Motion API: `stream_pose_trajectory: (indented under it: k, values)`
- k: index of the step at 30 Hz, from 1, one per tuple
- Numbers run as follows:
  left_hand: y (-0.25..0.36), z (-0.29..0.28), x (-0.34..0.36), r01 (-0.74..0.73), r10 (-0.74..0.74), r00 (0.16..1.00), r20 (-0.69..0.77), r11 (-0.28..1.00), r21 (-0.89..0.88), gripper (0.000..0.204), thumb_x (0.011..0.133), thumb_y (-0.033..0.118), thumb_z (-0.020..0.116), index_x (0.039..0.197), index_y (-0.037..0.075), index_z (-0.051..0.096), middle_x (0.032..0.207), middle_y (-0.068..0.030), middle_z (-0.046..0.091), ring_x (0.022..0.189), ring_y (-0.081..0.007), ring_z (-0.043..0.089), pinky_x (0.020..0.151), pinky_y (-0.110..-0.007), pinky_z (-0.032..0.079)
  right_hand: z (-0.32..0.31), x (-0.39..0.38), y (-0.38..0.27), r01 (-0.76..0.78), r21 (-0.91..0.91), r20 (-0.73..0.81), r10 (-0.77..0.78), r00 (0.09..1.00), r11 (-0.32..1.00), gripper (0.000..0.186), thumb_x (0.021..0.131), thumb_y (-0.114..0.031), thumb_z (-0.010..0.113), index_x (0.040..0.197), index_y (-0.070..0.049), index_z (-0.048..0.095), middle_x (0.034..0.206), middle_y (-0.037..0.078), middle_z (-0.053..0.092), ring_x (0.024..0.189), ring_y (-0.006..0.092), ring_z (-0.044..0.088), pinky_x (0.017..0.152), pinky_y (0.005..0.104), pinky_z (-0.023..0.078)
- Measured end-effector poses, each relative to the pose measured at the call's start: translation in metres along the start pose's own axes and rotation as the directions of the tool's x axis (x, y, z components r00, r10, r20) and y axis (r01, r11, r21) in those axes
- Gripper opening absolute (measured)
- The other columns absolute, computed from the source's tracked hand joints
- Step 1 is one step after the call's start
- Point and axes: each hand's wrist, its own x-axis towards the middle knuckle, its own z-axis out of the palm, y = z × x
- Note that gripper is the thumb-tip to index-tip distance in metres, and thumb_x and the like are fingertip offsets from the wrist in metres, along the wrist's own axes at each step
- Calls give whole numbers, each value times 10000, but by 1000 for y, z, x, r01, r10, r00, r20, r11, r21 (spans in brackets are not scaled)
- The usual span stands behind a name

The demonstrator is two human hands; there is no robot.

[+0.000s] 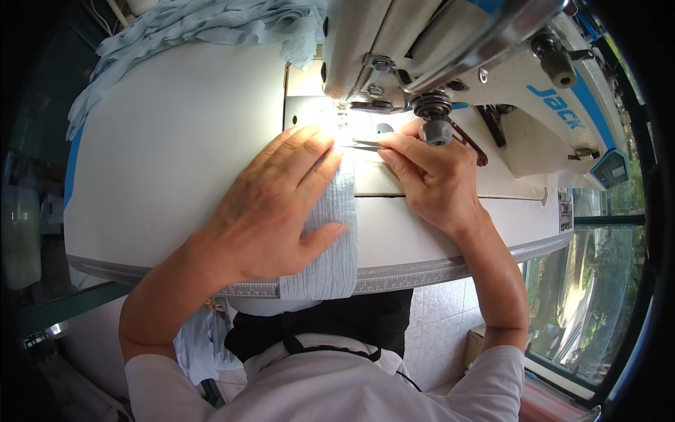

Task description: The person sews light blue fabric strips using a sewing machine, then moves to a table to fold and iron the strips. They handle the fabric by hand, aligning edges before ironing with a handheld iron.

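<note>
A strip of light blue crinkled fabric (pixel 327 271) runs from the presser foot area of a white sewing machine (pixel 524 130) toward me and over the table's front edge. My left hand (pixel 264 211) lies flat on this strip, fingers stretched toward the needle area and thumb apart on the cloth. My right hand (pixel 444 179) pinches a pair of tweezers (pixel 365 145), whose tips point left at the fabric close to the presser foot. Strong lamp glare washes out the needle and the fabric's far end.
A heap of light blue fabric (pixel 204 28) lies along the table's far left edge. The white sewing table (pixel 155 155) has a ruler strip (pixel 408 278) on its front edge. The machine head and its knobs overhang my right hand. More pale cloth (pixel 204 344) hangs below the table.
</note>
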Motion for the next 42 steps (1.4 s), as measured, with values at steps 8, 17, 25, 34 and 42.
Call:
stream_pose_trajectory:
  k: [8, 17, 25, 34, 42]
  values:
    - [2, -2, -1, 10, -10, 1000, -9, 1000, -11, 711, 807, 276, 773, 1380, -52, 508, 1447, -221, 458, 1399, -405, 405, 1205, -493, 298, -1, -2, -1, -85, 53, 34, 84, 996, 995, 183, 877, -197, 763, 782, -56, 695, 728, 74, 511, 573, 259, 537, 517, 374, 422]
    - [2, -3, 1, 10, -10, 1000, -22, 1000, -23, 678, 799, 254, 781, 1352, -54, 538, 1441, -231, 485, 1397, -405, 421, 1198, -488, 312, -1, 0, -3, -228, 207, 115, 208, 971, 951, 149, 887, -182, 752, 856, -48, 694, 694, 92, 526, 593, 290, 561, 534, 374, 432]
    - [0, -1, -1, -7, 6, 1000, -30, 1000, -22, 674, 794, 256, 783, 1340, -57, 542, 1439, -234, 482, 1397, -409, 418, 1191, -494, 318, -8, 0, 6, -121, 12, -6, 122, 993, 993, 156, 836, -100, 762, 778, -32, 634, 726, 80, 590, 592, 264, 563, 534, 351, 434]
    - [1, 1, -2, -5, 6, 1000, -19, 1000, 12, 696, 808, 283, 771, 1365, -54, 525, 1414, -229, 474, 1367, -420, 429, 1188, -498, 315, 1, 3, 3, 96, -62, -66, -100, 993, 993, 258, 798, -133, 797, 671, -57, 586, 762, 46, 587, 639, 228, 587, 519, 372, 446]
    - [1, -1, -1, -2, 2, 1000, 1, 1000, -1, 699, 799, 274, 775, 1367, -50, 529, 1438, -230, 462, 1388, -410, 414, 1192, -494, 308, 3, 3, 1, 55, -84, -102, -63, 993, 995, 252, 801, -144, 794, 694, -56, 584, 755, 49, 581, 652, 247, 604, 527, 369, 457]
